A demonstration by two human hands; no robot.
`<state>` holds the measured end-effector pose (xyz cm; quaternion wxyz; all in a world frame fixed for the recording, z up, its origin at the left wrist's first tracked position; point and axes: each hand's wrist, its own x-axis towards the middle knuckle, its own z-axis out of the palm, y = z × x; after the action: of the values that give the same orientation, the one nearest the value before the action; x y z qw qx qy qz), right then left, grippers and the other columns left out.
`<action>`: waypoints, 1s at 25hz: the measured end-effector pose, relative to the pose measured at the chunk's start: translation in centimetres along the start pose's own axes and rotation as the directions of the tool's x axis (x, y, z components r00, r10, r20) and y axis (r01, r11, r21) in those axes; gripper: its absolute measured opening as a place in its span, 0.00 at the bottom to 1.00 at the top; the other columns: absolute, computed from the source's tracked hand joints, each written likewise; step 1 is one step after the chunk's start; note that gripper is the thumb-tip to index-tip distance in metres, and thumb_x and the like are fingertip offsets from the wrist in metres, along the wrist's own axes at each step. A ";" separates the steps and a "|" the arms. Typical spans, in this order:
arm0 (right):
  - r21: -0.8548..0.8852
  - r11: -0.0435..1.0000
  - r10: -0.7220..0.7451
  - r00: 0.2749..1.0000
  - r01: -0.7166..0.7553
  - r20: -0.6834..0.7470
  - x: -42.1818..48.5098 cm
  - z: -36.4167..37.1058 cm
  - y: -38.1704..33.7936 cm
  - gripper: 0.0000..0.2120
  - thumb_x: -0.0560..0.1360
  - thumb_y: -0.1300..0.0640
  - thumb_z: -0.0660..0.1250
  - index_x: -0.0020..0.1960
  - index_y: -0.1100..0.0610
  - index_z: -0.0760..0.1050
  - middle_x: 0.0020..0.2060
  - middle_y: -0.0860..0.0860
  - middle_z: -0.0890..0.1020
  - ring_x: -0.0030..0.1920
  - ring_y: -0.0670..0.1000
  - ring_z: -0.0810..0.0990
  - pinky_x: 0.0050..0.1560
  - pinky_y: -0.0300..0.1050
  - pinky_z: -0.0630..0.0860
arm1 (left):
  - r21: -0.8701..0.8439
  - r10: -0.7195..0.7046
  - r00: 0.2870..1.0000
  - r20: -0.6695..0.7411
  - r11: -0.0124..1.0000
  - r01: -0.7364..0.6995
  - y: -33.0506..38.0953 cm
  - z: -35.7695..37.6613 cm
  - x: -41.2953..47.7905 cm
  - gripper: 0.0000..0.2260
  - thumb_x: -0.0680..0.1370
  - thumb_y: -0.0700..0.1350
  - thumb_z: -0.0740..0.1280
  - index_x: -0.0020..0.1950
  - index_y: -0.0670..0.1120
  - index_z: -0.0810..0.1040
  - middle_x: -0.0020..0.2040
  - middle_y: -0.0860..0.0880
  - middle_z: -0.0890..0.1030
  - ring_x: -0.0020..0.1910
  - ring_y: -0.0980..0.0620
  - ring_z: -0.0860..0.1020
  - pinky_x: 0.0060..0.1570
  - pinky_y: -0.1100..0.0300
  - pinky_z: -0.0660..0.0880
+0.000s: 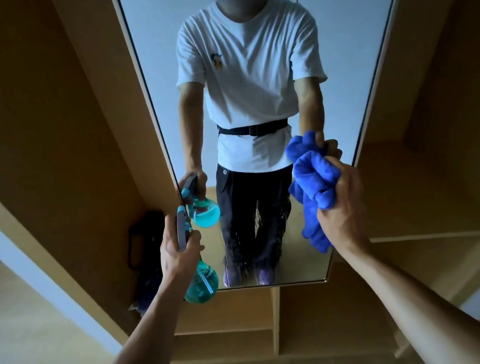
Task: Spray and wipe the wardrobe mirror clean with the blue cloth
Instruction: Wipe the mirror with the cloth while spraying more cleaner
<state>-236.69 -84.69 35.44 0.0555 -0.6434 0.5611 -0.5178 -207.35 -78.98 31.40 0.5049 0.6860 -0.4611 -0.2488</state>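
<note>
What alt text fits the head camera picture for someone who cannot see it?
A person faces a tall wardrobe mirror, the left hand gripping a teal spray bottle pointed at the glass, the right hand holding a bunched blue cloth up to it. Droplets streak the lower mirror; wooden wardrobe panels flank it.

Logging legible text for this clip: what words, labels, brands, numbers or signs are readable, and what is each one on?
No text can be read in this frame.
T-shirt reflected in the mirror: small chest graphic, too small to make out any letters.
Spray bottle in the left hand: no label shows.
Blue cloth in the right hand: no tag shows.
Black bag: too dark to tell.
</note>
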 end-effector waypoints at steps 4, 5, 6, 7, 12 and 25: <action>-0.020 0.998 0.063 0.993 -0.065 -0.102 -0.1 -2.2 2.0 0.13 0.78 0.52 0.58 0.60 0.55 0.74 0.51 0.56 0.79 0.50 0.54 0.78 0.49 0.58 0.78 | -0.011 0.048 0.998 0.035 0.999 -0.048 0.8 0.2 -1.0 0.16 0.74 0.46 0.66 0.62 0.50 0.71 0.50 0.44 0.77 0.43 0.48 0.82 0.45 0.45 0.84; -0.059 0.995 0.067 0.988 -0.076 -0.137 -0.5 -2.4 2.2 0.15 0.78 0.54 0.62 0.63 0.55 0.74 0.54 0.57 0.79 0.54 0.56 0.78 0.53 0.56 0.78 | -0.009 0.052 0.997 0.057 0.999 -0.051 1.0 0.1 -1.3 0.20 0.72 0.48 0.65 0.64 0.51 0.71 0.52 0.45 0.76 0.46 0.47 0.81 0.45 0.48 0.84; -0.085 0.994 0.057 0.983 -0.072 -0.173 -0.9 -2.5 2.1 0.17 0.77 0.58 0.65 0.66 0.56 0.73 0.56 0.57 0.78 0.56 0.57 0.76 0.55 0.54 0.77 | -0.007 0.043 0.996 0.080 0.999 -0.043 1.0 0.1 -1.4 0.24 0.70 0.49 0.64 0.67 0.52 0.71 0.54 0.45 0.76 0.47 0.45 0.81 0.45 0.50 0.83; -0.099 0.993 0.042 0.981 -0.062 -0.192 -1.2 -2.7 1.7 0.20 0.76 0.61 0.67 0.67 0.57 0.72 0.57 0.58 0.77 0.58 0.58 0.75 0.56 0.54 0.76 | -0.005 0.037 0.995 0.098 0.999 -0.037 0.9 0.0 -1.6 0.27 0.69 0.50 0.64 0.70 0.53 0.70 0.55 0.45 0.77 0.48 0.44 0.81 0.44 0.52 0.81; -0.173 0.982 -0.079 0.996 0.070 -0.049 -1.8 -2.5 -0.5 0.25 0.73 0.62 0.61 0.70 0.54 0.72 0.59 0.57 0.76 0.59 0.60 0.75 0.56 0.56 0.76 | -0.013 0.002 0.990 0.138 1.000 0.000 0.6 -0.5 -2.0 0.28 0.69 0.51 0.64 0.70 0.52 0.69 0.53 0.42 0.78 0.47 0.42 0.81 0.39 0.57 0.75; -0.253 0.803 -0.479 0.837 0.540 0.265 -1.9 4.7 -8.3 0.30 0.69 0.64 0.68 0.72 0.56 0.71 0.63 0.55 0.77 0.58 0.59 0.75 0.59 0.57 0.74 | -0.021 0.093 0.987 0.130 0.996 -0.091 -1.5 -2.2 0.2 0.12 0.72 0.47 0.63 0.54 0.48 0.70 0.44 0.38 0.76 0.36 0.43 0.76 0.34 0.49 0.76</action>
<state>-227.39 -82.57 37.52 -0.1379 -0.8170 0.4346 -0.3530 -204.91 -78.08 30.85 0.4897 0.6423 -0.5224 -0.2734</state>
